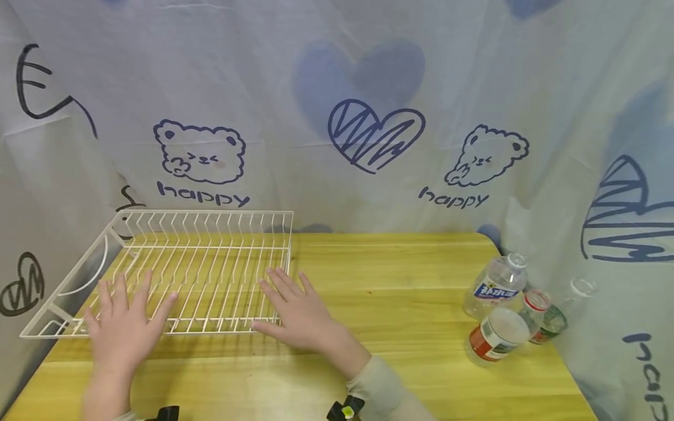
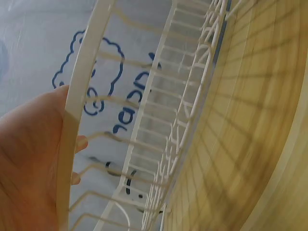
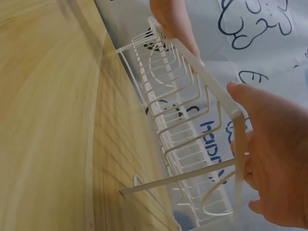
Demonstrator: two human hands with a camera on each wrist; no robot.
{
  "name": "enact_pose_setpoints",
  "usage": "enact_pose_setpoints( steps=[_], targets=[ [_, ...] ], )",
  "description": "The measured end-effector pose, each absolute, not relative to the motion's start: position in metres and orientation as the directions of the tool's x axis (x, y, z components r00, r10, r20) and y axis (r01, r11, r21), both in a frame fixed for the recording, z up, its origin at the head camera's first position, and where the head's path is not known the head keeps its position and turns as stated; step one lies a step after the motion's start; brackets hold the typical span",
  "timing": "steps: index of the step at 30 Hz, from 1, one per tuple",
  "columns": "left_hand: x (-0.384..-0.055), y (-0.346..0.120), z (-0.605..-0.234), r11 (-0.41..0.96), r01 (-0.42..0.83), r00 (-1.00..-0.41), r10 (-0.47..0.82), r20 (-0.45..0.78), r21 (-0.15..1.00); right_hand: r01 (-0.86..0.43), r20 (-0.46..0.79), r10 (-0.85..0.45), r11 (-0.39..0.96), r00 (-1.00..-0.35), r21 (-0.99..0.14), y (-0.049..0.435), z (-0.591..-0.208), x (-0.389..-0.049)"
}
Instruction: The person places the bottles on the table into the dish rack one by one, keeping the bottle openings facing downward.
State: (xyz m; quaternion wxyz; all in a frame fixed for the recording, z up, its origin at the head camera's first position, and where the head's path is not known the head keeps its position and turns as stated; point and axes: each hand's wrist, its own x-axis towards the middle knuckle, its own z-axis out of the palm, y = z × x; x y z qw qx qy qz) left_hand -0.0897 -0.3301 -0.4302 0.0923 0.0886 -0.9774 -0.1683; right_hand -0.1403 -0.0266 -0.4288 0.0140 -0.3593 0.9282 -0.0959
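Observation:
A white wire dish rack (image 1: 210,211) stands on the wooden table at the left. My left hand (image 1: 122,333) lies over its front left part, fingers spread and mostly straight. Over the front right corner is my right hand (image 1: 302,320), its fingers also spread. In the left wrist view, the palm is against the rack's flat white rim (image 2: 81,91), and a few fingertips show beyond it. The right wrist view has the right thumb (image 3: 240,91) near the rim's corner, with other fingers partly hidden behind the rim.
Toward the table's right edge stand a clear bottle with a blue label (image 1: 495,290), a red-and-white labelled container (image 1: 492,342), a red-rimmed bottle (image 1: 537,301) and another clear bottle (image 1: 583,286). Printed cloth (image 1: 295,175) hangs behind the yellow wooden table (image 1: 379,280).

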Motion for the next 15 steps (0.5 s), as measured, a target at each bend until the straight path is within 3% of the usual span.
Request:
enact_pose_setpoints(
  steps=[15],
  targets=[
    [-0.090,-0.391,-0.426,0.905,-0.269,-0.951,-0.304,0.057,0.329,-0.626,0.031,-0.637,0.745,-0.770,-0.231,-0.031,-0.436,-0.144]
  ],
)
